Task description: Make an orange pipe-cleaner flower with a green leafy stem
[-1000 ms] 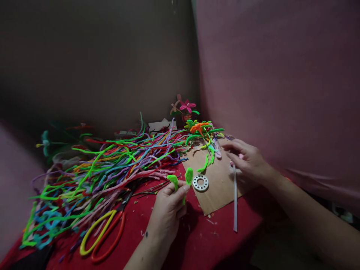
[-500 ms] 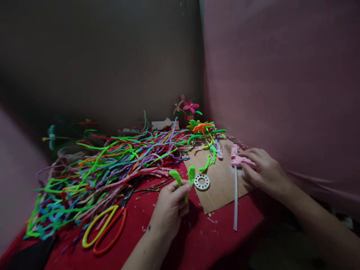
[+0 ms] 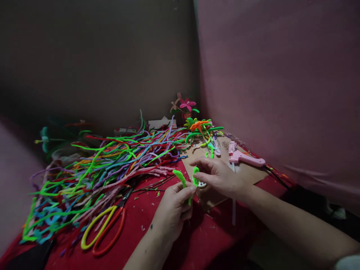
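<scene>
My left hand (image 3: 176,202) is closed on a bright green pipe-cleaner piece (image 3: 180,176), its two looped ends standing up like leaves above the thumb. My right hand (image 3: 218,175) is beside the right-hand loop, its thumb at the loop's edge and its index finger stretched out above; the fingers are apart. Partly hidden under the right hand is a pale metal ring with holes (image 3: 201,185). The pink glue gun (image 3: 247,159) lies on the brown board (image 3: 253,176) beyond the right wrist, its clear glue stick (image 3: 233,213) passing behind the forearm.
A big heap of coloured pipe cleaners (image 3: 120,157) covers the left of the red cloth (image 3: 135,232). Scissors (image 3: 112,225) with yellow and red handles lie in front of it. Pipe-cleaner flowers (image 3: 199,125) are at the back, and a pink curtain (image 3: 275,82) hangs on the right.
My right hand has let go of the glue gun and moved left to the green piece. My left hand still holds that piece, now slightly to the right. The view has shifted a little.
</scene>
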`<state>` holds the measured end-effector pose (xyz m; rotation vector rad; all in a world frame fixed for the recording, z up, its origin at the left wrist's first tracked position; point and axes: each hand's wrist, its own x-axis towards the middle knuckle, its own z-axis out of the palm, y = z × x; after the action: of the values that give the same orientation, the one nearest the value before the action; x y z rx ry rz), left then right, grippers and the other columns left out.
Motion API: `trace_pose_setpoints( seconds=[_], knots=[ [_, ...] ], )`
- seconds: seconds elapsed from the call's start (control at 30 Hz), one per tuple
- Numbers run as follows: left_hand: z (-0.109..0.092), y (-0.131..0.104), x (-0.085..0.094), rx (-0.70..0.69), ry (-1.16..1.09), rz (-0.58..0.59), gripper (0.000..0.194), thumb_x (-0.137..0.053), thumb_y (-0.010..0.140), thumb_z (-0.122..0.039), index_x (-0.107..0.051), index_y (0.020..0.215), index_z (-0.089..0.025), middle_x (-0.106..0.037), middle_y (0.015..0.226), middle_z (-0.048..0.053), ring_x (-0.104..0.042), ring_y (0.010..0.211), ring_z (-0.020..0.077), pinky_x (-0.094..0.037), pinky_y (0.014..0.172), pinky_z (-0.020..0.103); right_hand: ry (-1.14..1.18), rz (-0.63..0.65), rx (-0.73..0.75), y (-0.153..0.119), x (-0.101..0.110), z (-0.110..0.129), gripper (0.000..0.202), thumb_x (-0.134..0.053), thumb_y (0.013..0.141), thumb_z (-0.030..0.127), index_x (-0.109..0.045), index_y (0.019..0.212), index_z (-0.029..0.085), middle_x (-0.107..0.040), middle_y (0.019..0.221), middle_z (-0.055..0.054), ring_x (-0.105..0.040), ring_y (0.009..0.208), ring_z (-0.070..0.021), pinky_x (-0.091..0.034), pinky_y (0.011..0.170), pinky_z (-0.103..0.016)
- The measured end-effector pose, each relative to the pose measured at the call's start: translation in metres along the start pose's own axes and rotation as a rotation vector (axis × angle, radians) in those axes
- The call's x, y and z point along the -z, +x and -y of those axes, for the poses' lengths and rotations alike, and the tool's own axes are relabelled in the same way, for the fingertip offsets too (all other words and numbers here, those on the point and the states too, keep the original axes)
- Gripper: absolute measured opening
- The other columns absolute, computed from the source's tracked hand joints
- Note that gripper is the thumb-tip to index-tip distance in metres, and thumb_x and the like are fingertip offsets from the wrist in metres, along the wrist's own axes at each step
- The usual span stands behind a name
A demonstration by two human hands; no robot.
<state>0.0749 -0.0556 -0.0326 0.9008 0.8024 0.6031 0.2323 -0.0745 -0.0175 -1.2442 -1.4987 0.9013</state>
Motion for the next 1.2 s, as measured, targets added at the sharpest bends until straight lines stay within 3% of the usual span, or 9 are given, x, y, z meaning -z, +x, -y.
trace_pose_setpoints(
  seconds=[0.17,0.47,0.6,0.7,0.77,0.87,0.97,1.1,1.2],
  knots=[
    [-0.001,-0.002,-0.004,-0.046,-0.025,-0.003,0.027,-0.052,0.079,-0.045,-0.052,0.081,-0.018,-0.041,0.052,-0.008,-0.019,0.034,0.0018,-0.011,0.034,0.017,0.252,-0.006,-0.172,0.006,-0.007,-0.006,0.018,-0.058,0.074,0.024,-0.059,0.089,0.014,-0.051,0.061,0.004,-0.042,0.045,-0.0046,-0.035,0.042,-0.018],
    [0.005,0.003,0.004,-0.167,0.195,-0.042,0.027,-0.055,0.077,-0.042,-0.056,0.073,-0.015,-0.053,0.050,-0.003,-0.032,0.030,0.0036,-0.017,0.033,0.019,0.351,-0.010,-0.197,0.003,-0.007,-0.011,0.025,-0.063,0.070,0.032,-0.057,0.087,0.015,-0.051,0.057,0.005,-0.043,0.041,-0.0046,-0.035,0.040,-0.018],
    [0.003,0.003,0.005,-0.296,0.470,-0.170,0.025,-0.058,0.075,-0.038,-0.060,0.064,-0.016,-0.051,0.048,-0.003,-0.040,0.039,0.0078,-0.025,0.041,0.020,0.328,-0.025,-0.207,0.003,-0.007,-0.009,0.025,-0.062,0.070,0.031,-0.057,0.088,0.015,-0.049,0.058,0.006,-0.042,0.041,-0.0043,-0.034,0.040,-0.018],
    [0.002,-0.003,0.003,-0.505,0.771,-0.314,0.014,-0.058,0.076,-0.032,-0.068,0.076,-0.022,-0.062,0.067,0.001,-0.052,0.061,0.0149,-0.033,0.056,0.022,0.217,-0.006,-0.189,0.001,-0.005,-0.011,0.020,-0.059,0.072,0.027,-0.059,0.088,0.015,-0.052,0.061,0.004,-0.041,0.042,-0.0041,-0.033,0.040,-0.018],
    [0.002,-0.008,0.000,-0.567,0.889,-0.403,0.015,-0.058,0.077,-0.031,-0.069,0.085,-0.026,-0.065,0.077,0.002,-0.054,0.068,0.0178,-0.032,0.059,0.023,0.123,0.030,-0.146,-0.001,-0.003,-0.014,0.015,-0.056,0.074,0.024,-0.061,0.086,0.015,-0.055,0.064,0.003,-0.044,0.047,-0.0053,-0.036,0.045,-0.018],
    [0.002,-0.010,-0.001,-0.601,0.878,-0.473,0.017,-0.058,0.076,-0.028,-0.069,0.089,-0.030,-0.063,0.078,0.004,-0.055,0.070,0.0195,-0.030,0.058,0.023,-0.056,0.084,-0.091,-0.005,0.000,-0.019,0.014,-0.053,0.076,0.019,-0.064,0.084,0.016,-0.058,0.066,0.002,-0.050,0.055,-0.0087,-0.041,0.054,-0.021],
    [0.003,-0.004,0.005,-0.580,0.899,-0.449,0.014,-0.055,0.078,-0.027,-0.068,0.081,-0.028,-0.062,0.073,0.002,-0.054,0.065,0.0178,-0.031,0.058,0.023,-0.184,0.089,-0.029,-0.008,0.001,-0.020,0.016,-0.053,0.075,0.014,-0.066,0.083,0.017,-0.061,0.071,0.000,-0.054,0.061,-0.0105,-0.043,0.059,-0.021],
    [0.004,0.007,0.016,-0.503,0.820,-0.395,0.019,-0.051,0.080,-0.030,-0.064,0.068,-0.024,-0.055,0.055,-0.001,-0.048,0.054,0.0149,-0.029,0.053,0.022,-0.203,0.058,0.013,-0.010,0.001,-0.022,0.017,-0.054,0.072,0.009,-0.066,0.080,0.018,-0.059,0.072,0.000,-0.053,0.058,-0.0090,-0.043,0.054,-0.019],
    [0.006,0.010,0.019,-0.451,0.680,-0.375,0.019,-0.054,0.077,-0.034,-0.062,0.064,-0.023,-0.049,0.047,-0.003,-0.042,0.045,0.0127,-0.025,0.047,0.022,-0.136,0.070,-0.058,-0.009,0.000,-0.024,0.019,-0.052,0.074,0.011,-0.065,0.084,0.018,-0.056,0.063,0.002,-0.050,0.050,-0.0074,-0.040,0.045,-0.017]
  ],
)
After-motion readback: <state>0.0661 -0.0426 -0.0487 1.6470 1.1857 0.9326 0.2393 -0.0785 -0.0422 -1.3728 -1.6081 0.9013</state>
